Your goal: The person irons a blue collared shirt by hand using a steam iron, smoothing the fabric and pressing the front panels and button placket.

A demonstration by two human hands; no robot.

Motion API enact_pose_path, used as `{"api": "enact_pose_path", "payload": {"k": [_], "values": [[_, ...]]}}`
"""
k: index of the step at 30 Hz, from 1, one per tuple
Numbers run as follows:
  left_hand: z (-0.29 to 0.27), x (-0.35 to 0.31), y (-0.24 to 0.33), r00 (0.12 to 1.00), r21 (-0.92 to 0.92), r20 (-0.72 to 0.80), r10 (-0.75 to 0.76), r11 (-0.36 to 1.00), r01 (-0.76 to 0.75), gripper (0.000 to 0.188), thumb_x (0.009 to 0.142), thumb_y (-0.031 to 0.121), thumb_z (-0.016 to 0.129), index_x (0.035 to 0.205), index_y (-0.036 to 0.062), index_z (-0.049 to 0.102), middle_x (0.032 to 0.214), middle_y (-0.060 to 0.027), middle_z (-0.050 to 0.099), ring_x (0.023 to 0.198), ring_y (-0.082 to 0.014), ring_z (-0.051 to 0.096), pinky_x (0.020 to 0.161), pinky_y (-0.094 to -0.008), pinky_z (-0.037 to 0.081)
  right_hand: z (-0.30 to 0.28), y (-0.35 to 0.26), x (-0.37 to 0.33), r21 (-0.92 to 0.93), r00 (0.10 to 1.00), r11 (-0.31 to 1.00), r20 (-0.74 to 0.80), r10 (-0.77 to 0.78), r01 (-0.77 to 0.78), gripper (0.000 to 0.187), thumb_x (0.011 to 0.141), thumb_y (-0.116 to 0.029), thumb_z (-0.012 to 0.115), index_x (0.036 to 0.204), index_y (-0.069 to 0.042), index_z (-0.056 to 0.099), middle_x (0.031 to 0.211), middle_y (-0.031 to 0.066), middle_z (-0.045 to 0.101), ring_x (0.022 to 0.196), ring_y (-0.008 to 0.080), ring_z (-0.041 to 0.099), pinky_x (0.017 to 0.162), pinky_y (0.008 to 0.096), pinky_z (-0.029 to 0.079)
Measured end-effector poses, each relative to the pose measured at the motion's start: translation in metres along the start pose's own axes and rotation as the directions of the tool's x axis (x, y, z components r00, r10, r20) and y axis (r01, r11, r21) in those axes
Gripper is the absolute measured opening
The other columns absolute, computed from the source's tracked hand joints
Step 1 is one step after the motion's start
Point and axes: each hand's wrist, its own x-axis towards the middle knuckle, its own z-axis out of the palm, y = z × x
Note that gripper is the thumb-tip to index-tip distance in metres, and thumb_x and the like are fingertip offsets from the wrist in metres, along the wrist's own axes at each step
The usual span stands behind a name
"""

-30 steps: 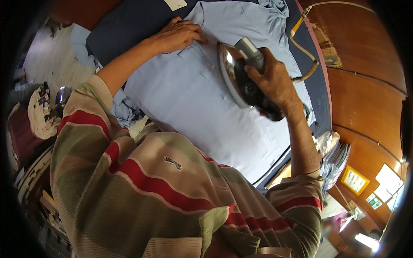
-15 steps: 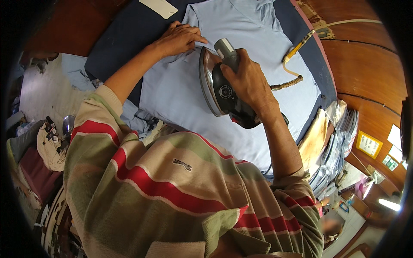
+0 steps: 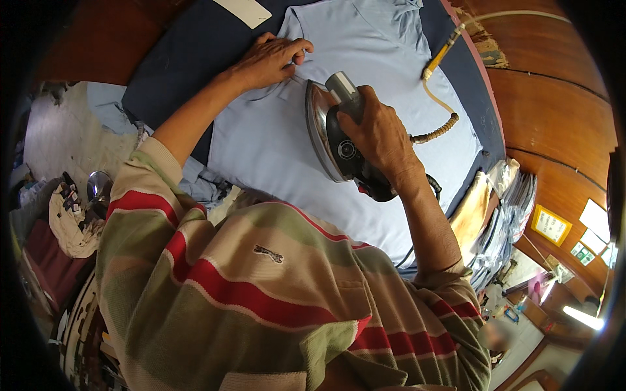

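Observation:
A light blue shirt lies spread over a dark blue padded board. My right hand is wrapped round the grey handle of a black steam iron. The iron is tilted, its metal soleplate edge turned to the left, above the middle of the shirt; whether it touches the cloth is hard to tell. From behind my right hand a brown coiled cord and a pale hose run to the upper right. At the shirt's upper left edge, my left hand has bent fingers closed on the cloth, near some creases.
A white card lies on the board's far side. Folded garments in clear wrapping are stacked at the right, by a wooden wall. Clothes lie at the left. Another person shows at the lower right.
The iron and my right hand have shifted slightly down, towards me. My left fingers, stretched out before, are now bent in. The hose has swung a little to the left.

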Motion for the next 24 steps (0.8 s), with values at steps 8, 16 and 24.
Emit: {"api": "enact_pose_path", "payload": {"k": [8, 16, 24], "values": [[0.000, -0.001, -0.001, 0.999, -0.011, -0.045, 0.018, 1.000, -0.018, 0.048, 0.074, 0.000, 0.062, 0.116, 0.0151, 0.045, 0.090, 0.0024, 0.058, 0.096, -0.0140, 0.057, 0.094, -0.0364, 0.030, 0.000, 0.002, 0.007, -0.021, 0.998, 0.998, 0.022, -0.050, 0.051, 0.036, 0.083, -0.026, 0.056, 0.102, 0.004, 0.046, 0.070, 0.0241, 0.061, 0.068, 0.0395, 0.061, 0.065, 0.0443, 0.050], [-0.011, -0.002, -0.001, 0.995, -0.275, -0.097, -0.032, 0.962, 0.004, 0.029, 0.081, 0.003, 0.054, 0.109, 0.0102, 0.051, 0.094, -0.0001, 0.061, 0.094, -0.0151, 0.057, 0.093, -0.0343, 0.034, -0.010, 0.009, 0.002, 0.015, 0.997, 0.999, 0.065, -0.047, 0.047, 0.040, 0.083, -0.025, 0.058, 0.110, 0.002, 0.046, 0.080, 0.0264, 0.062, 0.073, 0.0384, 0.063, 0.065, 0.0436, 0.049], [-0.097, -0.191, -0.039, -0.108, -0.724, -0.674, -0.731, 0.683, -0.097, 0.034, 0.096, 0.025, 0.036, 0.101, -0.0007, 0.057, 0.111, -0.0148, 0.057, 0.111, -0.0227, 0.050, 0.103, -0.0364, 0.026, -0.085, 0.079, -0.042, 0.021, 0.971, 0.971, -0.013, 0.238, -0.238, 0.039, 0.079, -0.018, 0.065, 0.111, 0.001, 0.052, 0.085, 0.0167, 0.065, 0.075, 0.0238, 0.064, 0.068, 0.0343, 0.049]]}}
